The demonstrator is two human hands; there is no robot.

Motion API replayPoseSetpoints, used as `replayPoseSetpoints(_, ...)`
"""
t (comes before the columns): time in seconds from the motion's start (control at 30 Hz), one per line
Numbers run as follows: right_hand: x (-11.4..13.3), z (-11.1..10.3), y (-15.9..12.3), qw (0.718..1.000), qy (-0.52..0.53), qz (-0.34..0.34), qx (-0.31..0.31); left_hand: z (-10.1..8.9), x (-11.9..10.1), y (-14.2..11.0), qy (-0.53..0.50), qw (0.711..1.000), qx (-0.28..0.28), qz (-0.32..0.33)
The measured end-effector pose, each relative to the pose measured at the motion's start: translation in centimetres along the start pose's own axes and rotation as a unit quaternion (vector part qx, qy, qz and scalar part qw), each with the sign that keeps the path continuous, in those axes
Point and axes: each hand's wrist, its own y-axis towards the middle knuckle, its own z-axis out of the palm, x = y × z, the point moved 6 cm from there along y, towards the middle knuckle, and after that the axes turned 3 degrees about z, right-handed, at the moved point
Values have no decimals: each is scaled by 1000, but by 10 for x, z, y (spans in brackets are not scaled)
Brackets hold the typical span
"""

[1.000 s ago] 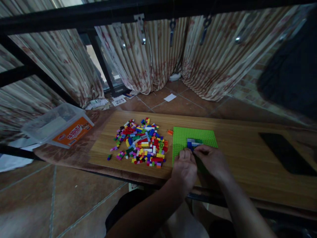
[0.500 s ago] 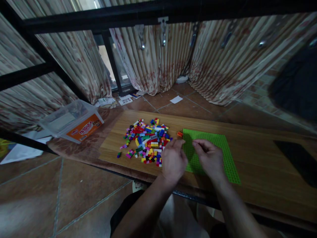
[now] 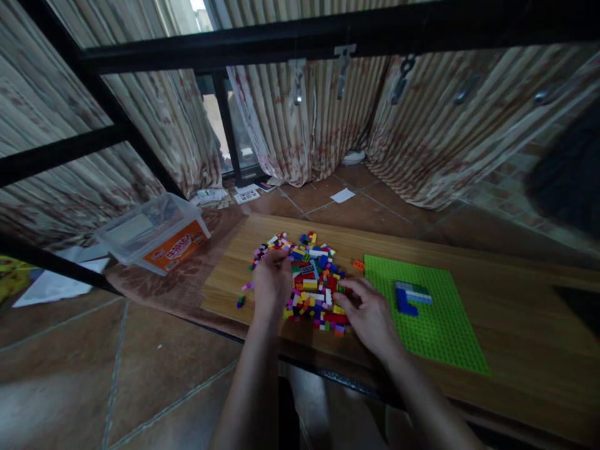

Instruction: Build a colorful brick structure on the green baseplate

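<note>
Well, leftmost sits a clear plastic box (image 3: 154, 240) with an orange label. Next, the left hand (image 3: 272, 284) bends its fingers over the left side of the brick pile (image 3: 310, 285); the right hand (image 3: 368, 309) reaches the pile's right edge, thumb near forefinger. Whether either grips a brick, I cannot tell. Farther right, a blue, white and green brick cluster (image 3: 412, 297) sits on the green baseplate (image 3: 440, 334).

Your bare left forearm (image 3: 250, 381) slants up toward one o'clock, ending in your left hand (image 3: 272, 282), fingers (image 3: 272, 259) curled. Your right forearm (image 3: 422, 394) slants toward eleven, the right hand's (image 3: 372, 317) thumb (image 3: 345, 304) and forefinger (image 3: 355, 285) parted toward ten o'clock.
</note>
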Motion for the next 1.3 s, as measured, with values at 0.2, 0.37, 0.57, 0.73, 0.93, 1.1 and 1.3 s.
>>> replayPoseSetpoints(0.2, 3, 8, 4, 999, 34, 1, -17, 19, -7, -19, 213, 961, 163, 66)
replayPoseSetpoints(0.37, 7, 7, 4, 998, 57, 2, -31, 25, -18, -33, 305, 933, 150, 116)
replayPoseSetpoints(0.57, 6, 6, 3, 998, 52, 13, -24, 29, -17, -36, 317, 925, 157, 141)
replayPoseSetpoints(0.73, 9, 2, 3, 998, 55, -6, -29, 30, -16, -32, 314, 924, 154, 158)
replayPoseSetpoints(0.93, 9, -3, 3, 997, 66, -17, -43, 31, -15, -28, 315, 919, 165, 171)
replayPoseSetpoints(1.1, 10, -2, 4, 997, 66, -21, -44, 35, -14, -30, 294, 919, 190, 179)
replayPoseSetpoints(1.3, 10, -2, 4, 996, 72, -28, -44, 36, -15, -33, 326, 911, 184, 171)
